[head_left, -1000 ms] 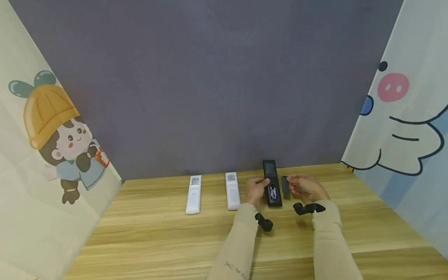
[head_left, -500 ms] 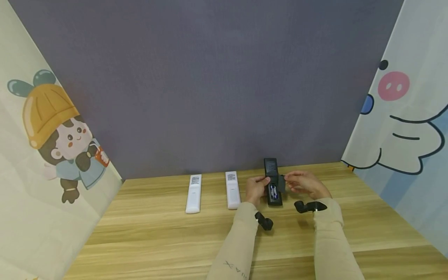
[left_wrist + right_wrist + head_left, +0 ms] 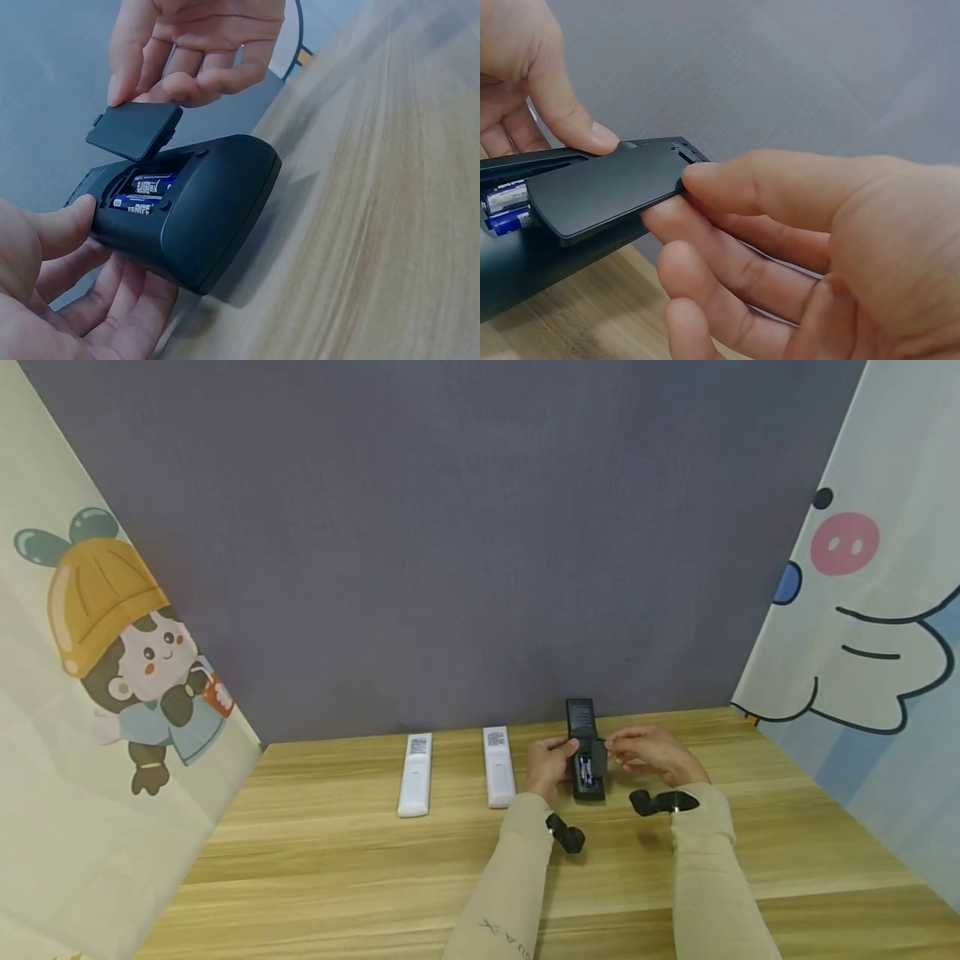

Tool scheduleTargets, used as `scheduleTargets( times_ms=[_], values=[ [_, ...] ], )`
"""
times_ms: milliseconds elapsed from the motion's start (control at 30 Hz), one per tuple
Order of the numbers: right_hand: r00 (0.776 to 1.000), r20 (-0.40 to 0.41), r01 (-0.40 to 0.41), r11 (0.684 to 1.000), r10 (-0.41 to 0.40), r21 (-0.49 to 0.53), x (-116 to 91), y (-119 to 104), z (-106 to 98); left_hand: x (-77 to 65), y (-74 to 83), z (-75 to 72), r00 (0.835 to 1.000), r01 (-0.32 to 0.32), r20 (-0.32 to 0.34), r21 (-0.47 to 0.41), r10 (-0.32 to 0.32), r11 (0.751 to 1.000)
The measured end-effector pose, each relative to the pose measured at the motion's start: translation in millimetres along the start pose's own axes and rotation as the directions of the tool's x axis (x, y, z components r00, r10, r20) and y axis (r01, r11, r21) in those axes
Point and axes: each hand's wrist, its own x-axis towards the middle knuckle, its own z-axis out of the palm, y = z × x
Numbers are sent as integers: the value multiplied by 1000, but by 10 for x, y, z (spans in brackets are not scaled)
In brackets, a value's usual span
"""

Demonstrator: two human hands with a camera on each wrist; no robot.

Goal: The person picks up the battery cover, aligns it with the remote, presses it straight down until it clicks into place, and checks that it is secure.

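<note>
My left hand [image 3: 549,766] grips a black remote control [image 3: 225,202] by its side, thumb on its back face and fingers beneath. The remote's battery bay is uncovered, and two blue-and-silver batteries [image 3: 142,193] lie in it side by side. Between thumb and forefinger, my right hand [image 3: 654,754] pinches the black battery cover [image 3: 604,191] at one end. In the left wrist view that cover is tilted just above the bay, overlapping its edge. Seen from the right wrist, the cover hides part of the bay.
Two white remotes, one at the left [image 3: 415,777] and one nearer my left hand [image 3: 498,768], lie back up on the wooden table [image 3: 337,877]. A grey panel [image 3: 450,543] rises along the table's back edge. Printed cloths hang at both sides.
My right hand has brought the battery cover leftward, from beside the black remote to over its battery bay. My left hand keeps its grip on the remote, nearly still.
</note>
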Motion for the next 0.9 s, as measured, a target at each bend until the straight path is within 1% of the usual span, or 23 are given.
scheduleTargets(
  times_ms=[200, 633, 900],
  values=[
    [1000, 12, -5, 999, 6, -45, 11, -3, 24, -5, 9, 12, 1000, -1, -5, -6, 1, 1000],
    [1000, 27, -12, 997, 14, -71, 56, -25, 85, -19, 42, 3, 1000, 5, -4, -15, -5, 1000],
    [999, 34, -19, 995, 22, -100, 42, -55, 108, -12, 42, 1, 1000, -9, 2, -14, 9, 1000]
  ],
)
